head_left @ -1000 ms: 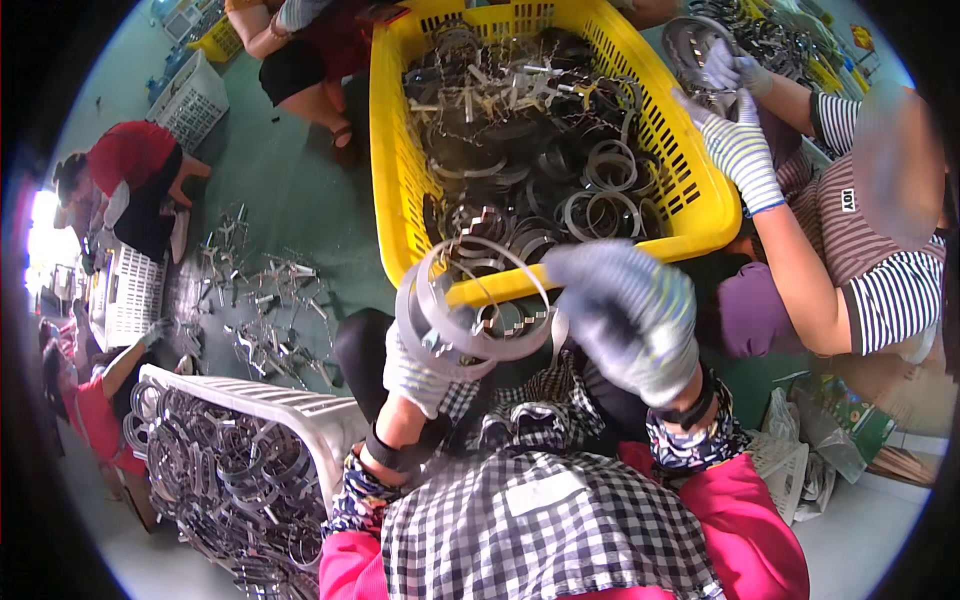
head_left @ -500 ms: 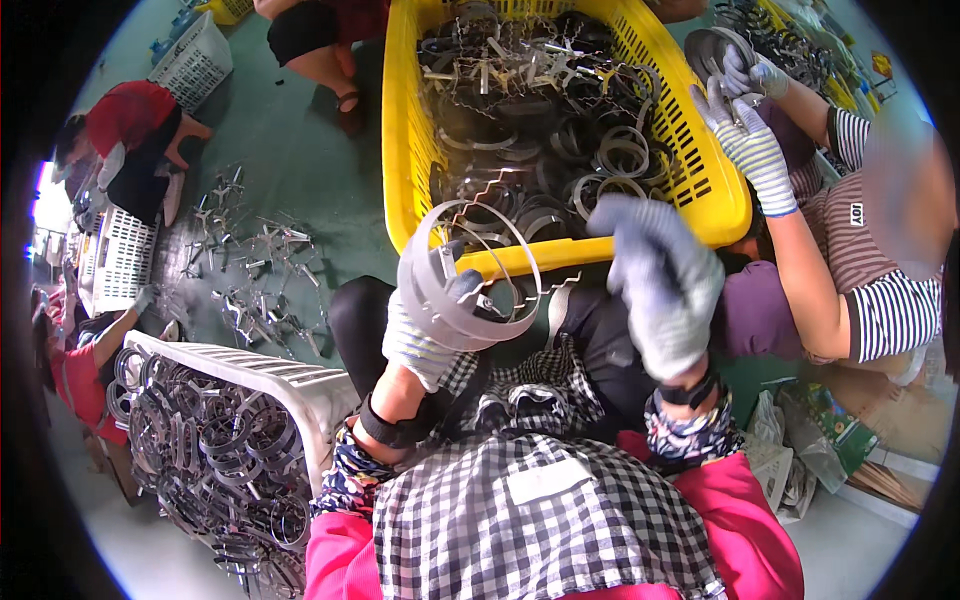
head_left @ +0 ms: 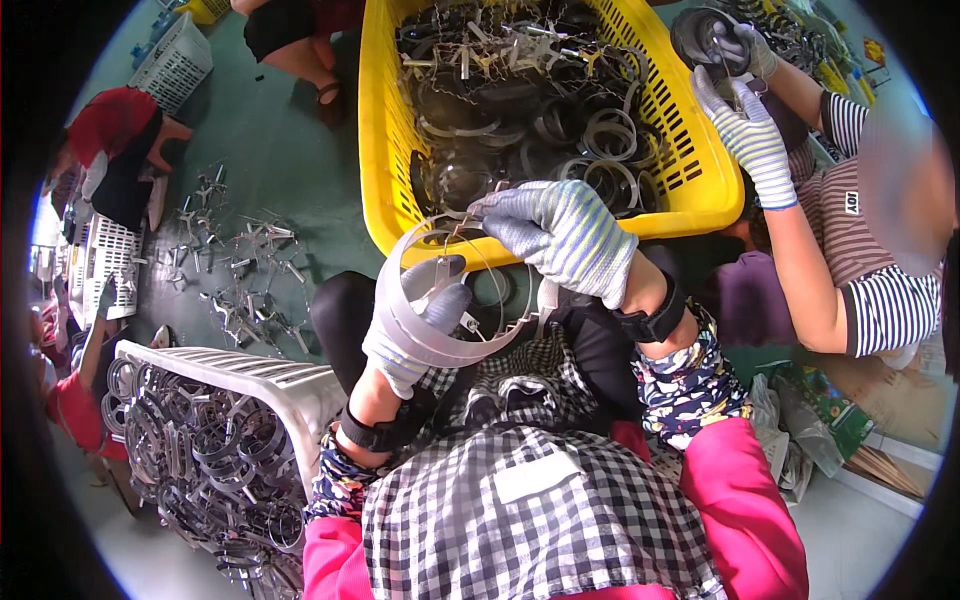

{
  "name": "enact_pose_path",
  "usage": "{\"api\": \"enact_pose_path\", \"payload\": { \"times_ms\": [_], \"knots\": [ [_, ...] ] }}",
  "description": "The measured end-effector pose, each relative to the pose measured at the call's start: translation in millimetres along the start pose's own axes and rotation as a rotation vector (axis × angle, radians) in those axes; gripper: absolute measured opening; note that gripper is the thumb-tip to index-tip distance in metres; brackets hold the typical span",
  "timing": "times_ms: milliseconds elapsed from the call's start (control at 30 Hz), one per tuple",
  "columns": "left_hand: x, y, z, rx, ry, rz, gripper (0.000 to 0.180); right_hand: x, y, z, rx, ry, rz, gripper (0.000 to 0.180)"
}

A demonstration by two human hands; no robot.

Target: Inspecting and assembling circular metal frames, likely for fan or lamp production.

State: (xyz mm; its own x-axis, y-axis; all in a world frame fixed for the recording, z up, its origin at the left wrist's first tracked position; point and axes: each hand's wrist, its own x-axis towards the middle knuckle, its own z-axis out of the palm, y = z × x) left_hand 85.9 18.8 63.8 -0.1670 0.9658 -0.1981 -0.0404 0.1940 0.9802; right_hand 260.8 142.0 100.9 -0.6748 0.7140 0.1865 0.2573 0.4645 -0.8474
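Observation:
My left hand (head_left: 412,325), in a striped grey-white glove, is closed around the lower left side of a wide, thin metal ring (head_left: 455,350). A thin wavy metal strip (head_left: 460,228) shows at the far side of the ring. My right hand (head_left: 575,240), gloved likewise, reaches over from the right and pinches the strip's end at the ring's far rim. The exact grip is partly hidden by its fingers. Inside the ring, small metal pieces show beside my left fingers. Both hands are just in front of the yellow crate (head_left: 680,222), above my lap.
Metal rings (head_left: 610,140) and wavy strips fill the yellow crate. A white crate (head_left: 235,368) full of dark ring parts stands at left. Metal pieces (head_left: 255,265) lie scattered on the green floor. At right, a co-worker's gloved hands (head_left: 755,150) hold round parts; other people work at far left.
My right hand has moved left, from beside the ring to its far rim, and now pinches the wavy strip. The ring stays in my left hand, slightly lower and further left in view.

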Motion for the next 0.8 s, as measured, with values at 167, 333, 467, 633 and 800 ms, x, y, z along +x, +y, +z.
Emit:
{"api": "enact_pose_path", "payload": {
  "times_ms": [167,333,467,633,800],
  "knots": [
    [4,-20,-28,-0.053,0.175,0.071,0.032,23,16,-15,0.425,-0.084,0.254,0.024],
    [0,-51,-83,-0.068,0.334,0.183,0.028,85,81,-18,0.008,-0.144,0.389,0.034],
    [-5,-86,-91,-0.392,0.299,0.218,0.034,122,125,30,-0.498,-0.651,0.414,0.041],
    [-12,-104,-100,-0.262,0.350,0.173,0.034,150,178,78,-0.906,-0.580,0.623,0.047],
    [-11,-103,-100,-0.197,0.356,0.163,0.031,137,233,95,-1.044,-0.510,0.622,0.035]
  ]
}}
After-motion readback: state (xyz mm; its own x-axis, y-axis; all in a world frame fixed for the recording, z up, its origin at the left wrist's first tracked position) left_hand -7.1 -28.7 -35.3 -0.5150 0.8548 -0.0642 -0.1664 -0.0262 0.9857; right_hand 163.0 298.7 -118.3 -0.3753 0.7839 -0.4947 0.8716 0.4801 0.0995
